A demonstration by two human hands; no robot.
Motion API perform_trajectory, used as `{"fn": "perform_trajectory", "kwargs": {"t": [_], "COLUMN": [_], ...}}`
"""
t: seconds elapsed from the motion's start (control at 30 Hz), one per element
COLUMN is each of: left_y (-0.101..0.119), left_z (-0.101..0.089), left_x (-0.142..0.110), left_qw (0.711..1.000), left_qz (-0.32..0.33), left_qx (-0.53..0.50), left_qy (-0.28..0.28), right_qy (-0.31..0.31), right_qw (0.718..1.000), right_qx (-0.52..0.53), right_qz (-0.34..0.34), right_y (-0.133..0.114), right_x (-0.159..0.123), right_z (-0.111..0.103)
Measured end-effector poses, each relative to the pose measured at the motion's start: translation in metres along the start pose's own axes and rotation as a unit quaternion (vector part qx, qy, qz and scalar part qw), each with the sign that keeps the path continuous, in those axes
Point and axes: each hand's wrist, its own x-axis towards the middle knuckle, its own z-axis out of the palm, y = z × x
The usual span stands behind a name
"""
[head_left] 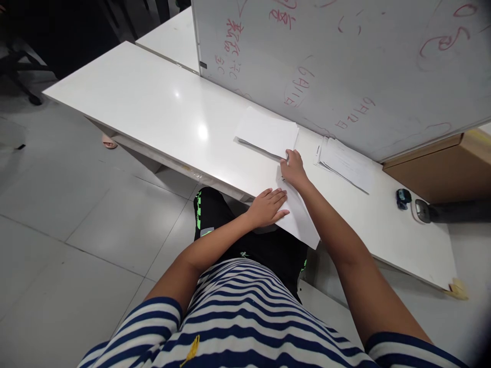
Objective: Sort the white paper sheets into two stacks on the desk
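My left hand (268, 207) lies flat with its fingers stretched out on a white sheet of paper (301, 220), which reaches over the table's front edge. Just above it, my right hand (294, 168) is closed at the far end of that sheet, and what its fingers hold is hidden. A small dark mark shows by the right hand, too small to name. Beyond the fingertips lies a stack of blank white paper (266, 132), its near corner close to my right hand. To the right is another stack of papers (343, 162), stapled or clipped at its left end.
The white table (153, 117) runs from upper left to lower right. A whiteboard (345, 66) with red writing stands along its back. Near the right end are a small dark object (403, 198), a rounded device (421, 211) and a cardboard box (425, 168).
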Motion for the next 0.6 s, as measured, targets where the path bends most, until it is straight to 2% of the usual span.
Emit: {"fn": "perform_trajectory", "kwargs": {"t": [0.2, 0.47, 0.6], "left_y": [-0.001, 0.0, -0.001], "left_z": [0.002, 0.003, 0.002], "left_x": [-0.001, -0.001, -0.001], "left_qw": [1.0, 1.0, 1.0], "left_qz": [0.0, 0.001, 0.001], "left_qx": [-0.002, 0.001, 0.001], "left_qy": [0.005, 0.007, 0.005], "right_qy": [0.012, 0.1, 0.098], "right_qw": [1.0, 0.995, 0.994], "right_qx": [-0.007, -0.02, -0.047], "right_qz": [0.017, 0.012, -0.014], "right_y": [-0.008, -0.031, -0.028], "right_x": [0.0, 0.022, 0.033], "right_z": [-0.004, -0.026, -0.017]}}
